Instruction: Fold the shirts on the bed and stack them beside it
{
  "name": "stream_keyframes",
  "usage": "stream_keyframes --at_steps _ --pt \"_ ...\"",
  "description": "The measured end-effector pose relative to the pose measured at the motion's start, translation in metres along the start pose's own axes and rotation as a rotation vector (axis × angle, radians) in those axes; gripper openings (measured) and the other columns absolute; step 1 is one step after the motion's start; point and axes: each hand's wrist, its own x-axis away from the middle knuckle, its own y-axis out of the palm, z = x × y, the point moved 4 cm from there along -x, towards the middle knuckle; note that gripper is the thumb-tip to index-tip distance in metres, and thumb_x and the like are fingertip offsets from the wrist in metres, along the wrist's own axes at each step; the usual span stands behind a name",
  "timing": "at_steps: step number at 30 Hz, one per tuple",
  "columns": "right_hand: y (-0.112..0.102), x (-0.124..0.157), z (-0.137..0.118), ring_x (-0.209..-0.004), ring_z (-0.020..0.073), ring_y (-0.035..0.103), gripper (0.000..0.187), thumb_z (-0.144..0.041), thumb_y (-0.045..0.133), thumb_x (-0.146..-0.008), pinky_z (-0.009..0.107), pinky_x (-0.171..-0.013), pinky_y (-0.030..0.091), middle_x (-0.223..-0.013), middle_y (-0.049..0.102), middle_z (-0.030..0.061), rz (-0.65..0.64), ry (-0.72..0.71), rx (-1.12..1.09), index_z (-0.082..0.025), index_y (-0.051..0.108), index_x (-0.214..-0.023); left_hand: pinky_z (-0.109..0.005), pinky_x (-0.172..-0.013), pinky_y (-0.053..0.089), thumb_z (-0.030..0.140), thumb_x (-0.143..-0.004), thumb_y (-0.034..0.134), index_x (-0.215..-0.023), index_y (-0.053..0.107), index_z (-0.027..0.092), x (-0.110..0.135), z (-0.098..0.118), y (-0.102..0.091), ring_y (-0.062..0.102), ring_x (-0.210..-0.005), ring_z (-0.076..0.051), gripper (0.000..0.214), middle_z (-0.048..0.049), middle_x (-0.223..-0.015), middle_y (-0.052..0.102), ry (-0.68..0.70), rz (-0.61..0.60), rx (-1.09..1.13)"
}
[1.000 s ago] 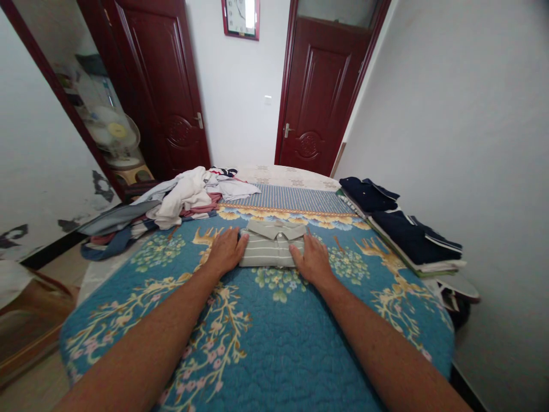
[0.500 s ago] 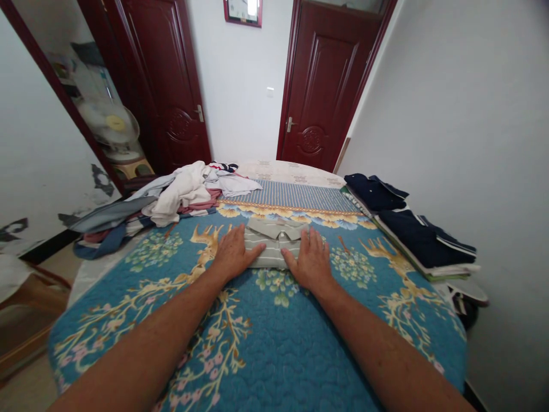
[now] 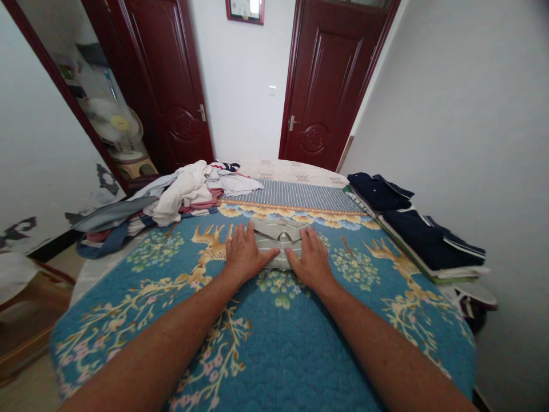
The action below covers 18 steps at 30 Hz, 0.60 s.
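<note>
A grey-green striped polo shirt [image 3: 278, 245], folded into a compact rectangle, lies with its collar toward the far side of the table. My left hand [image 3: 245, 252] rests flat on its left part, thumb stretched inward. On its right part lies my right hand [image 3: 312, 256], also flat with the thumb pointing in. Both hands are open and press on the cloth; the thumbs come close together near the shirt's middle. The hands cover the side edges of the shirt. Beneath it is a blue quilted cover [image 3: 283, 355] with flowers and deer.
A loose heap of clothes [image 3: 184, 194] sits at the table's left far side. Two stacks of folded dark shirts [image 3: 429, 237] stand along the right edge. A wooden chair [image 3: 34, 309] is at the left, and a fan [image 3: 118, 126] stands behind in the doorway.
My left hand has slid slightly right over the shirt, bringing the thumbs nearer each other. My right hand stays almost in place. The view has shifted a little.
</note>
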Motion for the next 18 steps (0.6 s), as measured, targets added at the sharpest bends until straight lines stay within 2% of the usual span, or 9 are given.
stream_keyframes --at_steps 3,10,16,18 --pt "0.001 -0.001 -0.002 -0.161 0.0389 0.028 0.078 -0.057 0.054 -0.101 0.060 -0.126 0.029 -0.173 0.035 0.0206 0.017 0.005 0.006 -0.013 0.041 -0.164 -0.063 -0.124 0.031 0.078 -0.082 0.071 -0.166 0.031 0.011 -0.002 0.003 0.003 0.036 -0.157 -0.048 0.114 -0.0327 -0.169 0.037 -0.012 -0.017 0.000" --pt "0.001 -0.002 -0.004 -0.160 0.0402 0.031 0.082 -0.064 0.054 -0.099 0.061 -0.125 0.029 -0.171 0.037 0.0224 0.051 -0.010 0.002 -0.012 0.044 -0.162 -0.055 -0.125 0.031 0.070 -0.088 0.068 -0.165 0.031 0.011 -0.007 0.003 0.008 0.035 -0.159 -0.044 0.104 -0.0312 -0.169 0.037 0.000 -0.054 0.034" --pt "0.000 -0.004 -0.006 -0.159 0.0394 0.033 0.084 -0.067 0.055 -0.099 0.058 -0.126 0.029 -0.170 0.039 0.0221 0.026 -0.002 0.033 -0.012 0.046 -0.161 -0.057 -0.126 0.032 0.069 -0.084 0.074 -0.166 0.032 0.015 -0.007 0.004 0.010 0.036 -0.159 -0.045 0.107 -0.0283 -0.171 0.035 -0.006 -0.041 0.067" --pt "-0.001 -0.004 -0.005 -0.159 0.0390 0.033 0.084 -0.067 0.055 -0.099 0.058 -0.125 0.030 -0.170 0.039 0.0222 0.015 -0.009 0.035 -0.012 0.046 -0.161 -0.056 -0.128 0.031 0.064 -0.090 0.068 -0.167 0.033 0.014 -0.010 -0.001 0.011 0.033 -0.161 -0.042 0.098 -0.0260 -0.173 0.034 0.027 -0.048 0.142"
